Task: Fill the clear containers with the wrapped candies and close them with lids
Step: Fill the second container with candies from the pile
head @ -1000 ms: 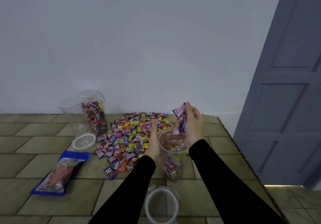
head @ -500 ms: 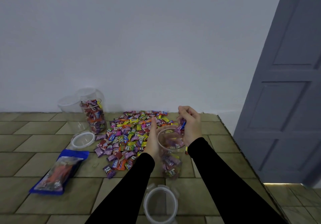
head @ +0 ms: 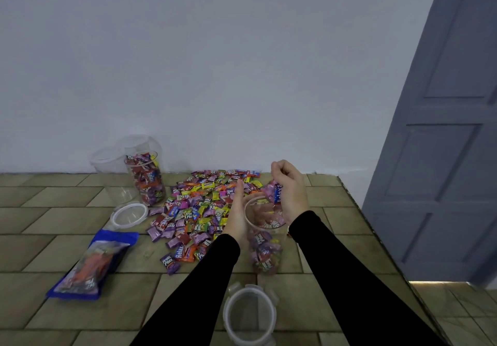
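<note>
"Relax" on orange candy (head: 182, 252), "Fruit Plus" on purple candy (head: 169, 261).

Candy pile (head: 207, 206) at frame centre; filled container (head: 146, 180) upper left of it, bag (head: 88, 265) lower left, lid (head: 250, 316) bottom centre.
</note>
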Available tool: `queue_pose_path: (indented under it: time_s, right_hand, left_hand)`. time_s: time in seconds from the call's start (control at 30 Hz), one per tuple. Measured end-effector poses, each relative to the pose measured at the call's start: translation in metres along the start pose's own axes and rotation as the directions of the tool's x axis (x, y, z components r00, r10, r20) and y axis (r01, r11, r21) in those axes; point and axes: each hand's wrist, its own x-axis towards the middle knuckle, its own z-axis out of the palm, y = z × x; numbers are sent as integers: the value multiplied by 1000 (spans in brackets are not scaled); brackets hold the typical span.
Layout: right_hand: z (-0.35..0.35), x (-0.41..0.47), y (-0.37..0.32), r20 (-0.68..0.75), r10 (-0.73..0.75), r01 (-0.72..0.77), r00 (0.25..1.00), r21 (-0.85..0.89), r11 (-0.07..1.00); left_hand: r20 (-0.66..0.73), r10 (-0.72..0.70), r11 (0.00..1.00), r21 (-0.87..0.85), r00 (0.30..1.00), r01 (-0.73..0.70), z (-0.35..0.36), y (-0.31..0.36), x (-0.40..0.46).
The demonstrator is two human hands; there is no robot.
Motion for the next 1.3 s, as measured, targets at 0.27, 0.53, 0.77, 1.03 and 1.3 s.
queue_pose_path:
  time_s: [0.27, 0.53, 0.77, 1.03, 1.3]
  right_hand:
    - [-4, 1, 2, 20, 9, -10, 1000, 32, 999]
    - [-1, -5, -8, 104, 85, -97, 991, 112, 989]
    - [1, -10, -15, 129, 205, -222, 970, 134, 966]
    - [-7, 15, -16, 55, 160, -167, 985, 144, 975]
    - [-34, 39, 59, -118, 221, -242, 968, -205, 948]
  left_hand:
    - [37, -20, 1000, -5, 999, 21, 0, 4, -4]
    - [29, 27, 999, -34, 999, -26, 2, 0, -3]
    - [38, -1, 977, -211, 999, 9, 8, 1, -1]
    - [115, -32, 997, -61, 993, 39, -12, -1, 9]
    - [-22, 223, 748, 645, 974, -157, -40, -12, 40]
